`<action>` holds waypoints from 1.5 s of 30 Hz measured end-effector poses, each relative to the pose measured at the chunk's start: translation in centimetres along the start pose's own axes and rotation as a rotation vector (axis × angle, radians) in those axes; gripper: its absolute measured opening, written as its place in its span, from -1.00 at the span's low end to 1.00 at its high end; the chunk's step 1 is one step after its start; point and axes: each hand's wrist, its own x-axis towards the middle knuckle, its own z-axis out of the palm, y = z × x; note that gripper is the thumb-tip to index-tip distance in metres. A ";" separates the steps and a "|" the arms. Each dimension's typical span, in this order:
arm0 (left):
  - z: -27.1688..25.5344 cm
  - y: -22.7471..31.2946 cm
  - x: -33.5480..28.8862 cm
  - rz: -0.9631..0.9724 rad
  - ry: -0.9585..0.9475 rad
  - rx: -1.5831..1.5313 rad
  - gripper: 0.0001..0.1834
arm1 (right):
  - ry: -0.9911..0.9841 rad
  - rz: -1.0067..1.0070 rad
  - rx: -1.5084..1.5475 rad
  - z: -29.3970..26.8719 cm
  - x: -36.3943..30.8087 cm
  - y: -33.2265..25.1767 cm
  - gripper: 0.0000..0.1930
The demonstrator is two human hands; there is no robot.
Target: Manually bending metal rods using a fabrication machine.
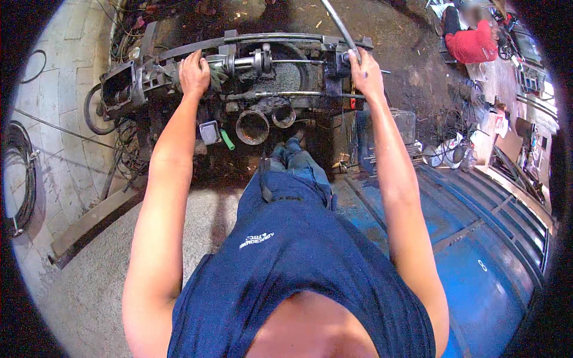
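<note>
Left hand: the left hand point(194, 74) lay palm-down on the left part of a long, greasy metal assembly point(239, 65), fingers curled over a shaft housing; it looked clamped on the part, though the fingertips were hidden behind it.
Right hand: the right hand point(365, 74) was closed around the lower end of a thin steel bar point(339, 27) that slanted up and away toward the top edge.
Assembly: it stretched crosswise in front of the person, on dark oily ground, with a curved rail along its far side, a flanged shaft near the middle and a boxy casting point(117, 88) at its left end.
Below the assembly: two open round metal cylinders point(252, 127) stood side by side, a small grey tray point(209, 132) and a green tube point(227, 139) just left of them.
In the way: the person's own knee in blue jeans point(296, 164) and dark blue shirt covered the ground below the cylinders.
Left side: black cables point(21, 173) coiled on pale floor tiles; a long wooden beam point(89, 224) lay slanted nearby.
Right side: a blue metal panel point(477, 238) lay beside the person's leg, with scrap and cardboard beyond it.
Far right: another person in a red top point(474, 42) sat well apart.
</note>
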 end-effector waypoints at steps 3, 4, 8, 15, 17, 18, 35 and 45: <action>-0.1 0.0 0.0 -0.006 -0.002 -0.008 -0.55 | 0.007 -0.002 0.008 0.0 0.1 0.3 -0.41; -0.1 0.0 0.0 -0.002 -0.007 -0.007 -0.55 | -0.007 0.016 0.004 0.0 0.3 0.5 -0.41; -0.1 0.0 0.0 0.000 -0.007 0.001 -0.55 | -0.005 0.032 0.028 0.0 0.2 0.4 -0.42; -0.6 0.5 0.1 -0.021 -0.027 -0.007 -0.55 | -0.046 0.108 0.014 -0.6 0.1 0.1 -0.39; -0.8 1.0 0.3 -0.027 -0.038 -0.010 -0.55 | -0.050 0.122 0.017 -0.4 0.3 0.8 -0.38; -0.8 0.9 0.2 -0.039 -0.048 -0.009 -0.55 | -0.058 0.131 0.022 -0.4 0.3 0.5 -0.36; -0.1 0.2 0.1 -0.011 0.026 0.012 -0.57 | -0.034 0.116 0.040 -0.7 0.3 0.2 -0.37; 0.0 0.0 0.1 -0.009 0.027 0.001 -0.57 | -0.049 0.173 0.039 -1.0 0.3 -0.3 -0.36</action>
